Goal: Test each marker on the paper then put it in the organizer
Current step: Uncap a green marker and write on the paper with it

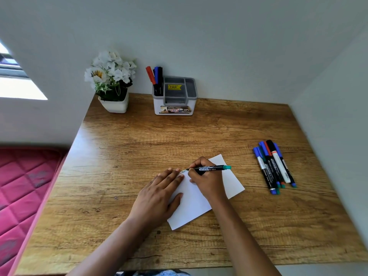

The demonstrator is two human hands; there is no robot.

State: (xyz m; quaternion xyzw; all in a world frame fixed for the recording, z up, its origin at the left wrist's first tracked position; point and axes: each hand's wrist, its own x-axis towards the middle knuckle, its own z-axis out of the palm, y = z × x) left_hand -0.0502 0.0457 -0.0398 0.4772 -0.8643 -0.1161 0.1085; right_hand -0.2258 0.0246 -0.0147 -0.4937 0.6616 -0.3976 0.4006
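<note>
Wooden desk (139, 146) by a wall (219, 56): our left hand (159, 192), fingers flat, pins the paper (199, 204) against sliding while our right hand (207, 182) pinches the marker (211, 168), tip down to write.

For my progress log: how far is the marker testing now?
Done: red, blue and black markers stand in the white-and-grey plastic organizer. In hand: the right hand writes with a black teal-ended marker on the white paper sheet, which the left hand presses flat. Left: the pile of loose markers on the wooden desk.
</note>
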